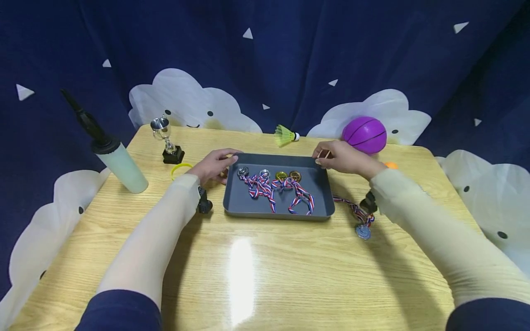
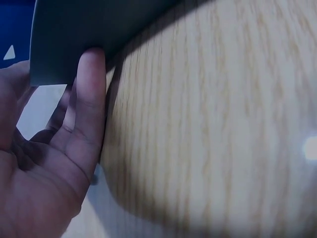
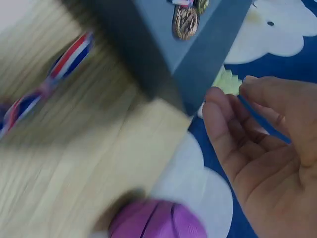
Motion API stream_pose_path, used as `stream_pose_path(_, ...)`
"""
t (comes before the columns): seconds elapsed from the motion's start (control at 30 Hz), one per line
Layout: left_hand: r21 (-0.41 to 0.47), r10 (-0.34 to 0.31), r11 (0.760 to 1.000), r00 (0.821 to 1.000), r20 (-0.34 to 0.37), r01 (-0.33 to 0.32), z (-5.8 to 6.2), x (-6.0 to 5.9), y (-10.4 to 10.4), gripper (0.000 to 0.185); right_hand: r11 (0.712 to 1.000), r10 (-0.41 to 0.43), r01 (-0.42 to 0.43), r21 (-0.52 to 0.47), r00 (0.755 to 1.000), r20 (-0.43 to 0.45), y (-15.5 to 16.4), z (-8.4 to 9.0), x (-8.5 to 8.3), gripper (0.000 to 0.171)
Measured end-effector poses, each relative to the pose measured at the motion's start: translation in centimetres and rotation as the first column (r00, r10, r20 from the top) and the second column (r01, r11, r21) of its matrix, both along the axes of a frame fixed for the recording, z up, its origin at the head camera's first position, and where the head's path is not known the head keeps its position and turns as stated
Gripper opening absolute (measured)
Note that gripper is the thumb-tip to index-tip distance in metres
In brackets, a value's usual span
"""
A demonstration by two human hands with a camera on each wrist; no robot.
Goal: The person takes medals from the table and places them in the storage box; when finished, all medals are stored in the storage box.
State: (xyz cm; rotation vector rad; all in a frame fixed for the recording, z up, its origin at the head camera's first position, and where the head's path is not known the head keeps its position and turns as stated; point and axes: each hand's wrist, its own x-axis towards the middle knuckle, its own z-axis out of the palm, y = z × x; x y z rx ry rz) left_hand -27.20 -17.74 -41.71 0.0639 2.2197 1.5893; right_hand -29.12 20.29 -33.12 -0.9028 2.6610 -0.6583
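Observation:
A grey tray (image 1: 323, 193) lies in the middle of the wooden table (image 1: 256, 266), with several medals (image 1: 281, 176) on striped ribbons in it. My left hand (image 1: 214, 166) holds the tray's far left corner; its thumb (image 2: 91, 104) presses the tray's outer wall (image 2: 74, 34) and the fingers reach over the rim. My right hand (image 1: 340, 157) hovers at the far right corner, fingers (image 3: 223, 129) relaxed and a little apart from the tray corner (image 3: 198, 74). One more medal (image 1: 363, 231) lies on the table to the right of the tray.
A pump bottle (image 1: 118, 163), a small trophy (image 1: 167, 142) and a yellow ring (image 1: 179, 169) stand at the left. A green shuttlecock (image 1: 285, 135), a purple ball (image 1: 364, 134) and an orange ball (image 1: 390, 164) are at the back. A blue curtain hangs behind.

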Motion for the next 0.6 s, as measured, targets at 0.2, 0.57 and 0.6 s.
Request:
stream_pose_path(0.2,-0.010,0.002,1.000,1.000,0.013,-0.002,0.3,0.0,0.1,0.045,0.999,-0.034,0.035,-0.006,0.999,0.036,5.1,0.4,2.8,0.003)
stream_pose_path(0.57,-0.007,0.004,1.000,1.000,0.008,-0.004,0.2,0.1,0.0,0.045,0.997,0.076,-0.075,-0.014,0.975,0.211,11.1,-3.4,9.1,0.017)
stream_pose_path(0.6,-0.010,0.002,1.000,1.000,0.006,-0.002,0.2,0.1,0.0,0.045,0.995,0.095,-0.091,-0.027,0.970,0.224,11.3,-3.8,9.6,0.019)
